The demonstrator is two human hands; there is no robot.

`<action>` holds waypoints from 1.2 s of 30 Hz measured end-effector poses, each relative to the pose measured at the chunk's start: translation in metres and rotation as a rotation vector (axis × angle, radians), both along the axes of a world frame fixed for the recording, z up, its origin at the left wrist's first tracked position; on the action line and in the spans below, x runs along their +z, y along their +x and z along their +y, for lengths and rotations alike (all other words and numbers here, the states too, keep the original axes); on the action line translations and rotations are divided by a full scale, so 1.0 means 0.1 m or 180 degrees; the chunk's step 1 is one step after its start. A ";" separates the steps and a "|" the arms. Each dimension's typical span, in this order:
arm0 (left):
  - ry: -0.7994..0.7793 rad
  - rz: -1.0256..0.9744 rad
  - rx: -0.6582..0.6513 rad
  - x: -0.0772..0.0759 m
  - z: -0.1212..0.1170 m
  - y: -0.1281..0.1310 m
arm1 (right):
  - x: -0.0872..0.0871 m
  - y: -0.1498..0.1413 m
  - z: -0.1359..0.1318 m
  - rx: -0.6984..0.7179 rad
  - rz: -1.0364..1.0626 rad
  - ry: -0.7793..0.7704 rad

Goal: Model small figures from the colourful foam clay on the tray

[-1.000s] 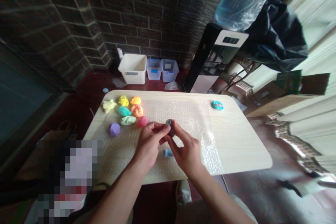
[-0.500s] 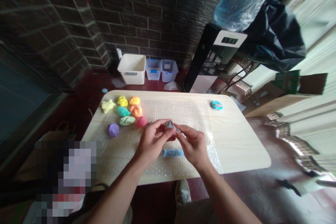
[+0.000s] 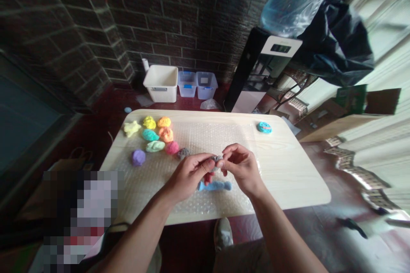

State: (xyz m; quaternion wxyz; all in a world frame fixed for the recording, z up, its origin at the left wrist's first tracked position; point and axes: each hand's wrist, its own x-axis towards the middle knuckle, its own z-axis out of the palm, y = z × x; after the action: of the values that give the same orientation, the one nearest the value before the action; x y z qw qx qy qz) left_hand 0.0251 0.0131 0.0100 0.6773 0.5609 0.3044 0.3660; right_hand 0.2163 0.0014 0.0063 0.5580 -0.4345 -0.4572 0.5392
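Note:
Between my two hands, over the middle of the table, is a small lump of grey modelling clay (image 3: 218, 158). My left hand (image 3: 192, 174) is closed, pinching the lump between thumb and fingers. My right hand (image 3: 241, 167) pinches its right side with thumb and forefinger. Below them a light blue clay roll (image 3: 215, 186) lies on the bubble wrap (image 3: 195, 207). A second dark grey lump (image 3: 183, 153) rests just left of my left hand's knuckles, beside a pinkish-red lump (image 3: 172, 148).
Several coloured clay lumps, among them a purple one (image 3: 139, 158) and an orange one (image 3: 165, 134), sit at the table's left. A blue disc-shaped piece (image 3: 264, 127) lies at the back right of the table (image 3: 294, 166). Behind stand a white bin (image 3: 162, 94) and a water dispenser (image 3: 256, 72).
Both hands have shifted slightly right with the grey clay, and my right fingers have lifted and spread somewhat. The dark grey lump and the right end of the blue roll are now uncovered.

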 end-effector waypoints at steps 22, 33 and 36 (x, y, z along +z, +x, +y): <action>-0.0474 -0.0202 0.0597 -0.16 -0.04 0.02 | 0.08 -0.20 -0.17 -0.0173 -0.2725 0.1716; -0.0062 -0.0047 0.0549 -0.09 0.01 0.04 | -0.02 -0.18 -0.16 -0.0330 -0.2568 0.1787; -0.0225 -0.0338 0.0633 -0.08 0.01 0.06 | 0.01 -0.20 -0.18 -0.0362 -0.2456 0.1838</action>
State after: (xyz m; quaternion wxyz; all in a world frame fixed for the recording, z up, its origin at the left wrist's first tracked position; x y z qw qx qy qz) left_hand 0.0315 0.0137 0.0024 0.6721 0.4836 0.3350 0.4497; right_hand 0.1965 -0.0166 0.0070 0.4741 -0.4544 -0.7373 0.1585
